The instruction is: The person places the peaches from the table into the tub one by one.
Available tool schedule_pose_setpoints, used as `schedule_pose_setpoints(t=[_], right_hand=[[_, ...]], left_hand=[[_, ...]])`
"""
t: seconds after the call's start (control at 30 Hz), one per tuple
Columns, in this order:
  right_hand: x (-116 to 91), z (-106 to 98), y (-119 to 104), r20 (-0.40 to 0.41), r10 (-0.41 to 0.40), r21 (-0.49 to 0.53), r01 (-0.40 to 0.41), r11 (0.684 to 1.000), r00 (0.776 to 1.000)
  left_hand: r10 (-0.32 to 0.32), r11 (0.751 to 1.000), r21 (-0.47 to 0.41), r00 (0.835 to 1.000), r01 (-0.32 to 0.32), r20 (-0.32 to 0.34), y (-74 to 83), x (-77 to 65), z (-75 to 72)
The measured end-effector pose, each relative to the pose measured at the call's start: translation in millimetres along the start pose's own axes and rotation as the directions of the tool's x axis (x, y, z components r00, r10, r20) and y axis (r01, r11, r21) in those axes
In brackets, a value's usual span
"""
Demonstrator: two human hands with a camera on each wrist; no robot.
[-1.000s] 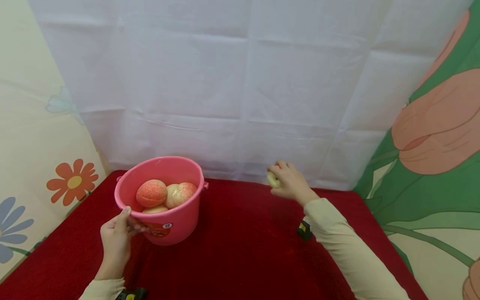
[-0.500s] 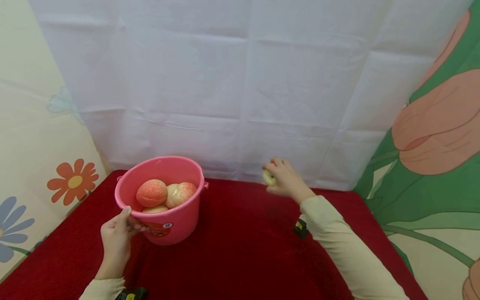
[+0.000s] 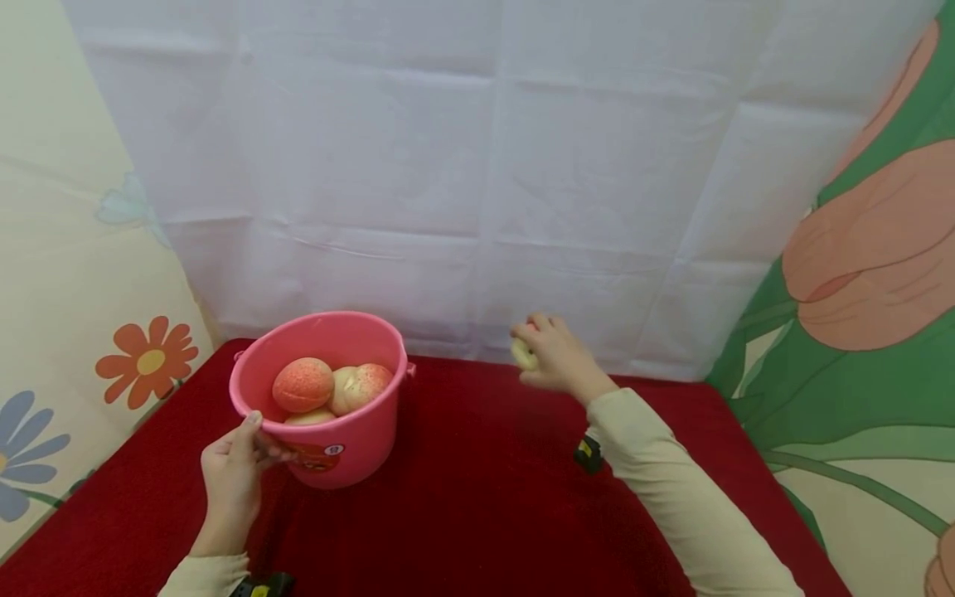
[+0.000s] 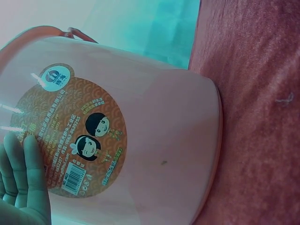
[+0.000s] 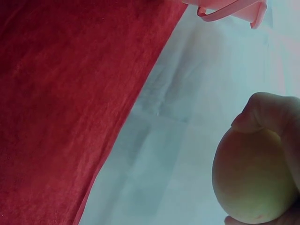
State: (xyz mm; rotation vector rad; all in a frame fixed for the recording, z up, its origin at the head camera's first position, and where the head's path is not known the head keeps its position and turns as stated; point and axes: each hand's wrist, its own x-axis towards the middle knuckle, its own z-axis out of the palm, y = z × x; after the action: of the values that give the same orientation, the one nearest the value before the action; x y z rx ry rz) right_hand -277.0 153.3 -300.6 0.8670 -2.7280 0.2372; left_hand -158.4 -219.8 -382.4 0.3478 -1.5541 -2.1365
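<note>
A pink bucket (image 3: 351,452) stands at the left of the red-covered table, with several peaches (image 3: 302,384) inside it. My left hand (image 3: 231,477) pinches the bucket's near rim, thumb on top and fingers against the outer wall; in the left wrist view those fingers (image 4: 33,164) lie by a round orange label (image 4: 79,136). Over the far middle-right of the table, my right hand (image 3: 555,356) grips a pale peach (image 3: 524,354). The right wrist view shows this peach (image 5: 253,176) held between the thumb and the fingers, partly covered by the hand.
Red cloth (image 3: 477,497) covers the table. A white sheet (image 3: 477,182) hangs behind its far edge. Flowered fabric with an orange flower (image 3: 149,361) is at the left, and large tulips (image 3: 880,274) are printed on the right side. The bucket's handle (image 5: 225,10) shows in the right wrist view.
Gradually my right hand has shifted a short way left with the peach in its grip. The left hand and the bucket have stayed where they were.
</note>
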Motion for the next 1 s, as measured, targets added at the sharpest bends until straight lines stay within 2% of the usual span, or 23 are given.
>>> schedule_pose_setpoints(t=[0.13, 0.73, 1.0], right_hand=[[2, 1, -3, 0.009, -0.002, -0.006, 0.002, 1.000, 1.000], [12, 3, -18, 0.003, -0.050, 0.008, 0.050, 0.999, 0.999], [17, 6, -24, -0.021, -0.082, -0.020, 0.082, 0.996, 0.996]], left_hand=[[-0.008, 1.000, 0.001, 1.000, 0.008, -0.021, 0.6, -0.1, 1.2], [-0.011, 1.000, 0.013, 1.000, 0.011, -0.027, -0.1, 1.1, 0.2], [0.010, 1.000, 0.011, 1.000, -0.010, 0.008, -0.9, 0.3, -1.4]])
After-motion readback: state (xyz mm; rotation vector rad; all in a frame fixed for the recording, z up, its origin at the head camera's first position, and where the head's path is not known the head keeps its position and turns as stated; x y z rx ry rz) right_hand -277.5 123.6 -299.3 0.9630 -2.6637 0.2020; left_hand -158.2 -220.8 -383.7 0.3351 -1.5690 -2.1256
